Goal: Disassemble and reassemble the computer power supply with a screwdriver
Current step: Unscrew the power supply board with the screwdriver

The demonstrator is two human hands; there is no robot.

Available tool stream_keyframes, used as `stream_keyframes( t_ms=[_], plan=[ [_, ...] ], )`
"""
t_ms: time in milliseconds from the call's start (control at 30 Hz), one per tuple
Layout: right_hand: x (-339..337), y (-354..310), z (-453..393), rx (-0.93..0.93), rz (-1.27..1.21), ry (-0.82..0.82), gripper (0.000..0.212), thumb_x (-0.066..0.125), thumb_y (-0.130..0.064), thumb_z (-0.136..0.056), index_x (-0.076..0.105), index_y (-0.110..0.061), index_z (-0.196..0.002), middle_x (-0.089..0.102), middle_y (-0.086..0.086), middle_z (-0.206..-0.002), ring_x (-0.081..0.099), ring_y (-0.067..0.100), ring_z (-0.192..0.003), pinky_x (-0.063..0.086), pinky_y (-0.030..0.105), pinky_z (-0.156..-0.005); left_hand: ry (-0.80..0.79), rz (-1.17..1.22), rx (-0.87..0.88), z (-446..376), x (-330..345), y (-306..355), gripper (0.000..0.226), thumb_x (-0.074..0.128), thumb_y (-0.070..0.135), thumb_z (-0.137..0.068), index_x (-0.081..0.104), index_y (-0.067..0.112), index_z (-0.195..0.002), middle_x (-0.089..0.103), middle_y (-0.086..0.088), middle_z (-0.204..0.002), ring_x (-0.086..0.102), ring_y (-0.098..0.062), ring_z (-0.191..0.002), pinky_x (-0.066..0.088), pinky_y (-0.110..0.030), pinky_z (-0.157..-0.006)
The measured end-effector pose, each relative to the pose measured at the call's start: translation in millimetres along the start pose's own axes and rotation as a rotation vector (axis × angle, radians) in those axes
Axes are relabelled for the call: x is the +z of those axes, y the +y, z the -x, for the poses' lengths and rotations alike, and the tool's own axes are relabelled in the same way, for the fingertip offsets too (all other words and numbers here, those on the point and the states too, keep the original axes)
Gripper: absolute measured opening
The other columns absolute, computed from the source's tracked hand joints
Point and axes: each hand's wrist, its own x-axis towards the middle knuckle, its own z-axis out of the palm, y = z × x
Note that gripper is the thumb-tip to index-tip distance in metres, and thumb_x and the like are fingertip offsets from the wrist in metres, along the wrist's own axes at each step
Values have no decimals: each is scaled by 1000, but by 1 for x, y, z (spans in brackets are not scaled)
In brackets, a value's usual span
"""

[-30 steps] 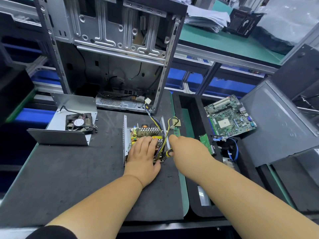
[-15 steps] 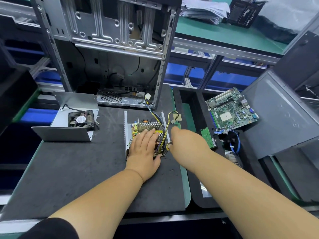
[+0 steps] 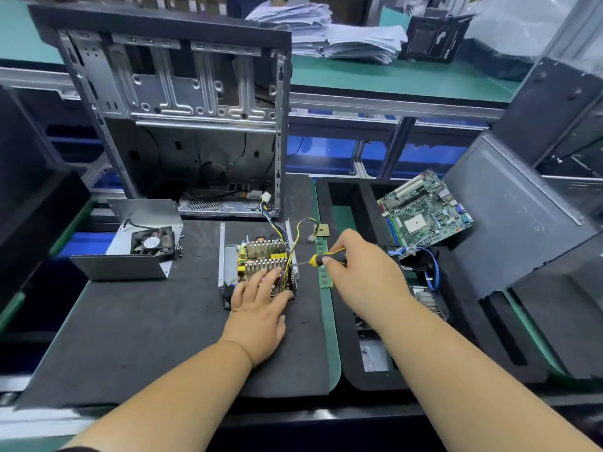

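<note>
left hand flat on power supply, right hand gripping screwdriver

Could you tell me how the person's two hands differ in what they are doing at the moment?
The left hand lies flat with straight fingers on the open power supply; the right hand curls round the screwdriver. The left hand carries no tool; the right hand aims the tip at the supply's right side. Both are bare.
</note>
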Motion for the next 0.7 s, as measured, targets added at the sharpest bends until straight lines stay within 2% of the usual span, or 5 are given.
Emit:
stream_keyframes(
  t_ms=[233,400,533,633,700],
  plan=[
    [-7,23,8,44,-140,-25,14,53,-39,-94,48,-26,-94,65,-6,-80,55,19,-68,49,36,-65,-141,-62,-64,0,-2,8,44,75,30,-69,69,38,-112,41,-4,-151,27,-30,-136,14,-46,-109],
    [-5,36,5,131,-379,9,17,47,-39,-97,50,-25,-87,58,-9,-71,45,14,-57,36,31,-54,-212,-3,-151,-5,0,8,43,57,39,-85,56,51,-127,2,6,-163,-14,-27,-148,-16,-40,-110],
    [-2,41,-9,374,-749,-16,22,44,-27,-97,57,-11,-88,55,0,-61,43,16,-51,35,30,-59,-237,-26,-133,-7,0,7,45,55,44,-88,50,52,-132,-7,6,-163,-25,-27,-145,-14,-43,-110],
    [-4,45,-21,574,-855,-177,19,51,-20,-91,65,-15,-79,58,-6,-49,41,11,-40,32,27,-54,-273,-54,-107,-5,1,6,49,50,45,-92,39,50,-140,-17,4,-162,-26,-28,-146,-11,-47,-114],
    [0,52,-20,558,-1031,-209,19,52,-19,-92,72,-17,-91,70,-4,-63,43,10,-52,30,24,-56,-310,-98,-74,-4,-2,5,51,45,48,-96,30,48,-145,-23,2,-161,-25,-29,-146,-9,-48,-116]
  ],
)
